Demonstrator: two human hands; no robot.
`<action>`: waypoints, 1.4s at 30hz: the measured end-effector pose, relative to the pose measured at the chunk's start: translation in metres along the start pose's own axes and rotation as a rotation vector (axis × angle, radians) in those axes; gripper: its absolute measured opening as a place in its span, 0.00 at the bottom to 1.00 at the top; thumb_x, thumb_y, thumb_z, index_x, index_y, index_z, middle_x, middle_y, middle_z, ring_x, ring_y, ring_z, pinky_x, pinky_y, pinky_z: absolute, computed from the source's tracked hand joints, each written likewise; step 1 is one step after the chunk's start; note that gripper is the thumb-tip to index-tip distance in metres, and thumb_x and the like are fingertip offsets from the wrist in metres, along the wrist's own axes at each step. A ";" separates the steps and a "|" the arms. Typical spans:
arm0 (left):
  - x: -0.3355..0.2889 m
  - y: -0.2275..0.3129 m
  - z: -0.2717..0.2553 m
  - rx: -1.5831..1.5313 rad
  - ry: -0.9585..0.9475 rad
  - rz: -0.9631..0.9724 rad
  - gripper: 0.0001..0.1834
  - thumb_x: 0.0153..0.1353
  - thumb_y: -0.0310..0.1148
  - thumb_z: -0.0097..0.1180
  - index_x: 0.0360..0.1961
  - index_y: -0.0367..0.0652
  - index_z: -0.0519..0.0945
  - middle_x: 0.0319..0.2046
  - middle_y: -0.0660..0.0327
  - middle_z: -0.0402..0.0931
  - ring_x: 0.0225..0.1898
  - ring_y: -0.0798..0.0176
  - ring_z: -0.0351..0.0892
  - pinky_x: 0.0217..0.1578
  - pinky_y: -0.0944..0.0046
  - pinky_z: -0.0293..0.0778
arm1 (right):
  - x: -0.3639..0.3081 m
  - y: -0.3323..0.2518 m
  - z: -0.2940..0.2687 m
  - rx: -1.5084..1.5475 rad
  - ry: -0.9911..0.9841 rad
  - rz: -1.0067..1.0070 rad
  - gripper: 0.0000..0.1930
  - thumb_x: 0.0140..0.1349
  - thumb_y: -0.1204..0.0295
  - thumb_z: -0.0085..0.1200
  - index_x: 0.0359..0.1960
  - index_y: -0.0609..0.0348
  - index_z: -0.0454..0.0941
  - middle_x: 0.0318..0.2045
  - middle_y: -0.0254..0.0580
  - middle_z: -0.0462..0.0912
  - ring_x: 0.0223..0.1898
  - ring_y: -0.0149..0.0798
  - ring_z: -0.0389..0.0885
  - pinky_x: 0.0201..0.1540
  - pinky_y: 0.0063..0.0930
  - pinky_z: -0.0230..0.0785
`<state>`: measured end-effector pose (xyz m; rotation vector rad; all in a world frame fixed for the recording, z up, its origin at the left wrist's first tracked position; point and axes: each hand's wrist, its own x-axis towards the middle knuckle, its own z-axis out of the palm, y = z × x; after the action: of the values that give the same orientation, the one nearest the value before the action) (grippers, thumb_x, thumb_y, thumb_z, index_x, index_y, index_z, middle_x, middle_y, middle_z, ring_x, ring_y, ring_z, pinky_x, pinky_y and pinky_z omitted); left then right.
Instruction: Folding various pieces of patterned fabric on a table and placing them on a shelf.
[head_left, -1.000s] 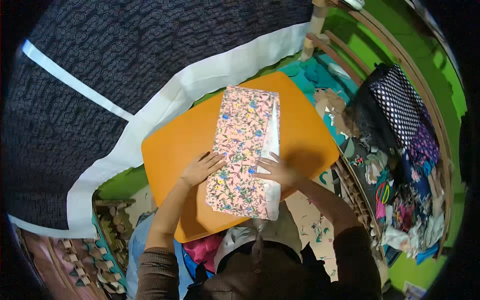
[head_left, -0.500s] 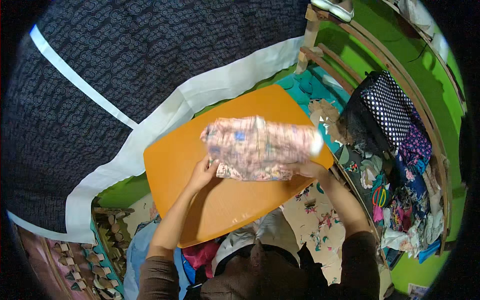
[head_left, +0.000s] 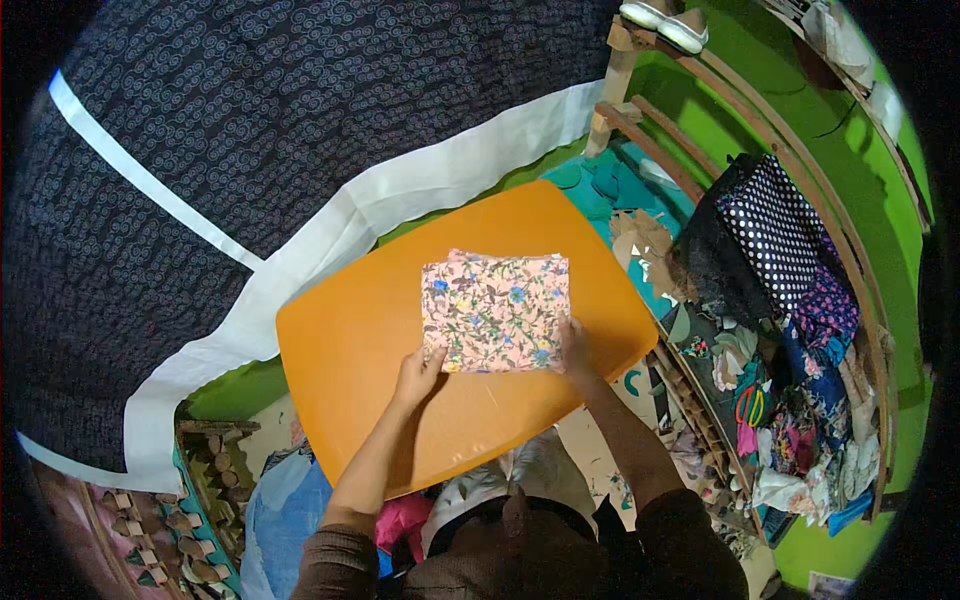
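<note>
Dark brown top of faintly textured cloth, matching sleeves ending partway down the arms, bare hands, pale trousers

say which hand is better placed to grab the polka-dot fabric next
Probably the right hand: it is nearer the polka-dot fabric on the right. The left hand is farther away, and both hands hold the floral cloth.

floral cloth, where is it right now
In the head view, the floral cloth is near the middle, over the orange table, held between the left hand and the right hand.
</note>
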<state>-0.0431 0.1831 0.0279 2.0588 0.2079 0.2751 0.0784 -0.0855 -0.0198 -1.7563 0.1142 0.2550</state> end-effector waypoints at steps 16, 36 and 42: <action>0.050 0.051 0.066 0.828 0.089 0.252 0.26 0.58 0.41 0.44 0.58 0.47 0.63 0.60 0.53 0.56 0.60 0.50 0.56 0.59 0.47 0.46 | 0.008 -0.061 0.042 -0.691 0.196 -0.840 0.21 0.60 0.61 0.43 0.54 0.54 0.65 0.55 0.51 0.63 0.57 0.53 0.59 0.57 0.50 0.50; 0.028 0.009 0.049 0.197 0.268 -0.366 0.28 0.54 0.36 0.55 0.53 0.31 0.63 0.49 0.40 0.65 0.50 0.49 0.66 0.50 0.55 0.62 | 0.020 -0.020 -0.002 -0.567 -0.041 -0.317 0.30 0.55 0.64 0.52 0.57 0.64 0.58 0.55 0.64 0.61 0.55 0.57 0.62 0.55 0.43 0.58; 0.021 0.021 0.047 -0.268 0.034 -0.688 0.23 0.57 0.34 0.55 0.50 0.32 0.65 0.35 0.56 0.76 0.35 0.63 0.74 0.37 0.67 0.70 | 0.004 0.030 -0.034 -0.111 -0.169 -0.035 0.28 0.54 0.69 0.55 0.56 0.65 0.61 0.52 0.52 0.68 0.53 0.43 0.67 0.53 0.32 0.60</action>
<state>-0.0090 0.1390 0.0265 1.6068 0.8296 -0.0865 0.0793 -0.1246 -0.0435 -1.8365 -0.0537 0.3897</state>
